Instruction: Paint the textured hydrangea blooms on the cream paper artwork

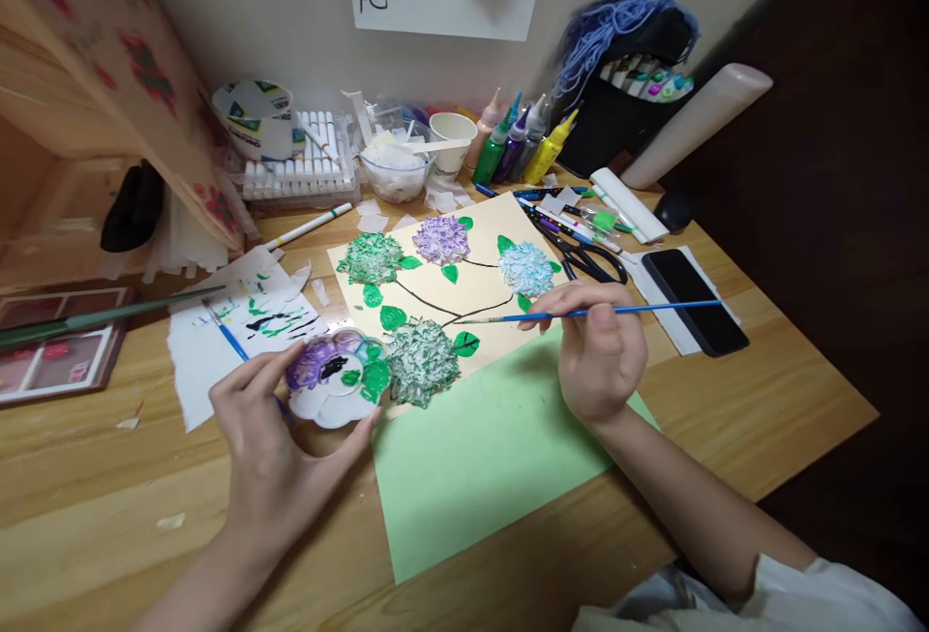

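My left hand (272, 458) grips a flower-shaped paint palette (340, 406) by its rim, thumb on one side and fingers on the other. Purple, black and green paint lies in its wells. Between the fingers of my right hand (599, 351) is a thin blue paintbrush (616, 310), its tip over a cream sheet (500, 337). On that sheet are a purple flower (441, 240), a light blue flower (527, 268) and two green ones, with painted green leaves and thin black stems. The brush tip is close to a black stem; whether it touches, I cannot tell.
Green paper (479, 477) lies under the cream sheet. To the left is a paint-smeared tissue (239, 332) with another brush. Black scissors (595, 259) and a phone (693, 301) lie right. Behind stand paint bottles (514, 143), a paper cup (451, 143) and a bowl (396, 167).
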`<state>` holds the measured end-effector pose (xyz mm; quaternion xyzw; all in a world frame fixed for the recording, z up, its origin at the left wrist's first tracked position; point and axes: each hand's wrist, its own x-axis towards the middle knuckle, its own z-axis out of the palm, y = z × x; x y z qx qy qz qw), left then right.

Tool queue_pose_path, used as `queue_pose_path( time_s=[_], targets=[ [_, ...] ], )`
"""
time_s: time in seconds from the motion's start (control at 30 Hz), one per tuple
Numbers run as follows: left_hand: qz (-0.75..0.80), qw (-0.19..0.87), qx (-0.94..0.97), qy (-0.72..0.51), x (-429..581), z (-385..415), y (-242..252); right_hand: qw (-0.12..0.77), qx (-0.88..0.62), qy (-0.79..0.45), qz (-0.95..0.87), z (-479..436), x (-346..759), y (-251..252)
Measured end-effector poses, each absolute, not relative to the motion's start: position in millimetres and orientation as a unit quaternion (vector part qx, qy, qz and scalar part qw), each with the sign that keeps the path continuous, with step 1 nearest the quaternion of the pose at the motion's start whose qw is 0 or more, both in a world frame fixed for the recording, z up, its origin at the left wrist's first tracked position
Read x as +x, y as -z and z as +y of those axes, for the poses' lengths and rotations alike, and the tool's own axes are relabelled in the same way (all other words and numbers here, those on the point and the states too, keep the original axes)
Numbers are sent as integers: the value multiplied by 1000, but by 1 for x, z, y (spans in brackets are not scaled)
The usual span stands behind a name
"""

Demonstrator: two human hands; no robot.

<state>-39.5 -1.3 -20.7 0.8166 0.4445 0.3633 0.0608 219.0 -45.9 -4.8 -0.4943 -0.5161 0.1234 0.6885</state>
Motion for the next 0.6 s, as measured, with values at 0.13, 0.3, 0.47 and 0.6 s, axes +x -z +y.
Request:
queue_pose_path(
  time_s=[0.13,0.3,0.47,0.6],
  targets=[
    [444,55,816,-366,-26,-15,14,723,-454,-167,-494,-50,212,-6],
    [463,71,798,-380,-1,-24,5,696,-429,-174,-548,-46,213,-11],
    [500,84,771,-385,22,-27,2,631,-350,-129,-681,-32,221,-25],
    [516,81,759,-388,30,-28,2,547,-312,-107,-770,-23,223,-33]
  ],
)
